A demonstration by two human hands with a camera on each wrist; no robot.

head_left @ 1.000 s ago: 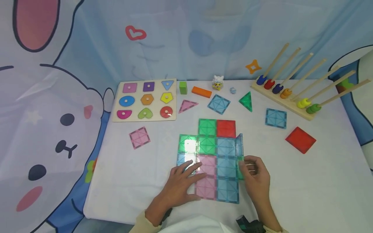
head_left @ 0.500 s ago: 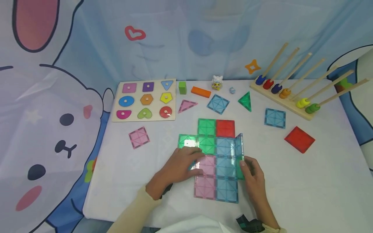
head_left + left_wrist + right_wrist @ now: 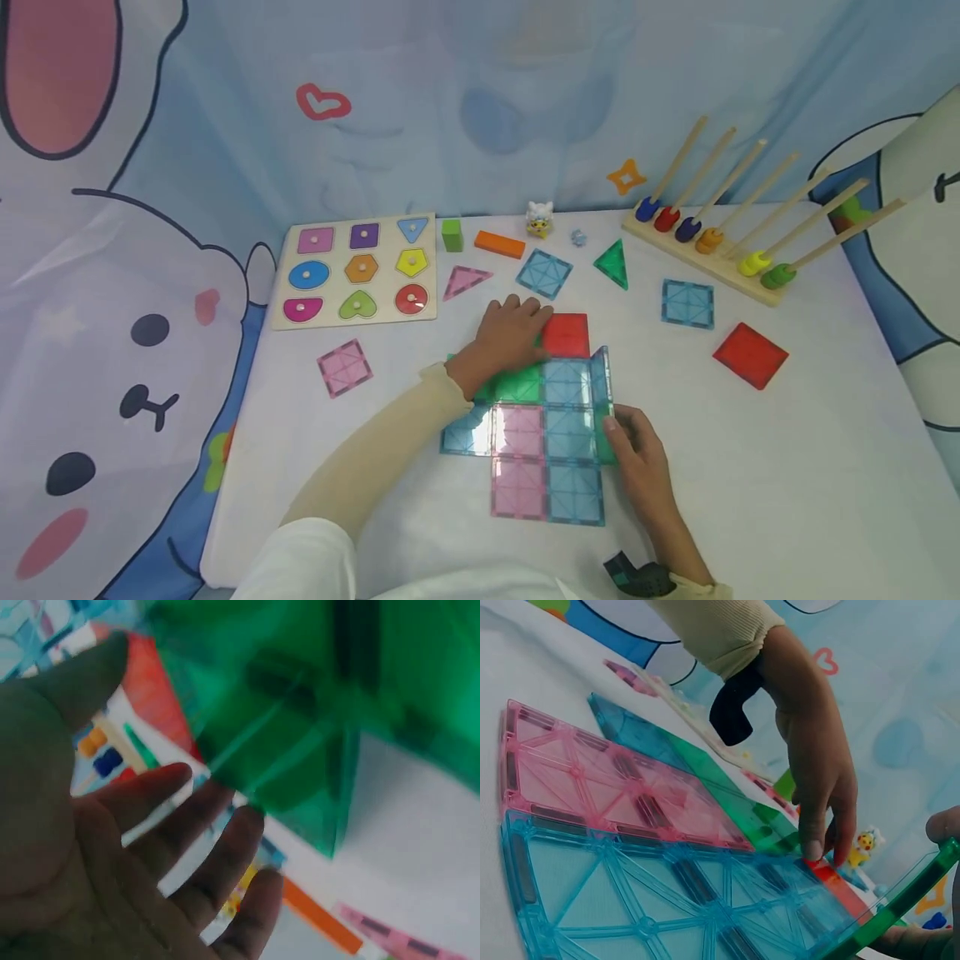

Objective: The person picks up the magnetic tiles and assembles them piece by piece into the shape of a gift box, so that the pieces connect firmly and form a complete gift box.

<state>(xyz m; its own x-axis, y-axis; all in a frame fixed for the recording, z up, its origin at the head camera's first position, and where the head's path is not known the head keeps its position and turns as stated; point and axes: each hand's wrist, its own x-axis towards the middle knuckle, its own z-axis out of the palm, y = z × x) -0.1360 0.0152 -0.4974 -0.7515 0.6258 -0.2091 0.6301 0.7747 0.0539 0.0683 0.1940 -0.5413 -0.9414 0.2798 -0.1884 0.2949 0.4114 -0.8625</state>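
Note:
Translucent square magnetic tiles lie joined flat on the table, among them pink tiles, blue tiles and a red tile. Along the right side, a blue tile and a green tile stand up from the sheet. My right hand pinches that raised green tile, thumb on its edge in the right wrist view. My left hand reaches over the far green tile, mostly covering it in the head view. Its fingertips touch that tile's edge, fingers spread and lightly bent, in the left wrist view.
Behind lie a pink triangle, blue square, green triangle, orange block and green block. A shape puzzle board is back left, a peg stacker back right. Loose tiles include a red square.
My left hand has moved forward from the left blue and pink tiles to the far green tile. The right hand keeps its hold on the raised green tile. The head view has shifted slightly.

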